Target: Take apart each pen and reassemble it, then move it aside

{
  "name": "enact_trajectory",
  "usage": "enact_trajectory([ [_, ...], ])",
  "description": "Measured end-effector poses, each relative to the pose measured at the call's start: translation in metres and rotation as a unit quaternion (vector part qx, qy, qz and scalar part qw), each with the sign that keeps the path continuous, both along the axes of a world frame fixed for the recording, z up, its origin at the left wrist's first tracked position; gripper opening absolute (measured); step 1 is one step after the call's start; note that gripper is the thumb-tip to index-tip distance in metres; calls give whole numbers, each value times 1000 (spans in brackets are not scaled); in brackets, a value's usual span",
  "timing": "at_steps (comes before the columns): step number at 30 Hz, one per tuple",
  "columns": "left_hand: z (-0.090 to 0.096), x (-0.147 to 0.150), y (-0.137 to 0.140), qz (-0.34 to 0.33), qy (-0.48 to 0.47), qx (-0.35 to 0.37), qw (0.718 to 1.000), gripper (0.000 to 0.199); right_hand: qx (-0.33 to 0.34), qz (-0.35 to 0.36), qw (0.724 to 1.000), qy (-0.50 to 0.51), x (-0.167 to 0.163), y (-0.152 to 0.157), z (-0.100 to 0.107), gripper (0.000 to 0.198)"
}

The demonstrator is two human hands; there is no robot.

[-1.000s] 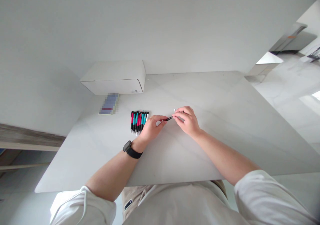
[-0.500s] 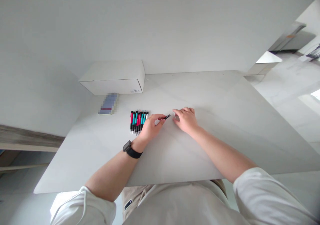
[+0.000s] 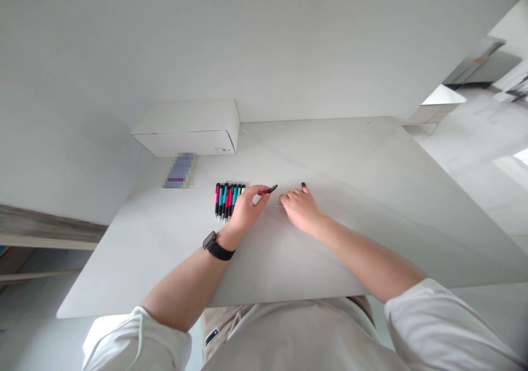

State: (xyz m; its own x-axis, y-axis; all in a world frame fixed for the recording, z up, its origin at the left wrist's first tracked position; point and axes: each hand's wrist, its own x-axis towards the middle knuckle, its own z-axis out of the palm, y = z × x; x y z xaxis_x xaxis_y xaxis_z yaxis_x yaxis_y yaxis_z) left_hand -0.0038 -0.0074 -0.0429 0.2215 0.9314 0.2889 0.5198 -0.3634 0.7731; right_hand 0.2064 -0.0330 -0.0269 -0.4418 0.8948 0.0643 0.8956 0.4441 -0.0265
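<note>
Between thumb and fingertips my left hand (image 3: 249, 203) pinches a black pen piece (image 3: 273, 188), tip pointing up and right. Just right of it, my right hand (image 3: 302, 209) rests low over the table with its fingers curled. A thin pale stick like a pen refill (image 3: 279, 206) juts out leftward from under those fingers; its other end is hidden. Past the right fingers lies a red-and-black pen part (image 3: 304, 185), mostly covered by the hand. Left of my left hand, several red, teal and white pens with black grips (image 3: 225, 200) lie side by side in a row.
A long white box (image 3: 185, 143) stands against the wall at the back left of the white table (image 3: 371, 195). In front of it lies a blurred blue packet (image 3: 179, 171). The table's right edge drops to the floor.
My right hand has drawn nearer and slightly left, and its fingers have curled down. The red-and-black part and the pale stick have come into sight. My left hand shifted slightly left with the pen piece.
</note>
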Motion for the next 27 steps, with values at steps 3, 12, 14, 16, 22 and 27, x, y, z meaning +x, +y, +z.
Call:
enact_trajectory([
  [3,2,0,-1,7,-1,1,1000,23,-5,-3,1000,23,0,1,-3,23],
  [12,4,-1,0,11,-8,4,1000,19,-66,-70,860,501,28,22,10,9],
  [14,4,-1,0,6,-5,-1,1000,19,-74,-96,794,596,34,25,9,16],
  [16,3,-1,-1,-3,1,-5,1000,19,-70,-111,749,649,38,25,6,22],
  [22,3,-2,-1,-20,14,-8,1000,19,-74,-107,712,690,36,21,5,30],
  [27,3,-2,0,-27,15,-3,1000,19,-71,-85,713,692,32,21,3,30],
])
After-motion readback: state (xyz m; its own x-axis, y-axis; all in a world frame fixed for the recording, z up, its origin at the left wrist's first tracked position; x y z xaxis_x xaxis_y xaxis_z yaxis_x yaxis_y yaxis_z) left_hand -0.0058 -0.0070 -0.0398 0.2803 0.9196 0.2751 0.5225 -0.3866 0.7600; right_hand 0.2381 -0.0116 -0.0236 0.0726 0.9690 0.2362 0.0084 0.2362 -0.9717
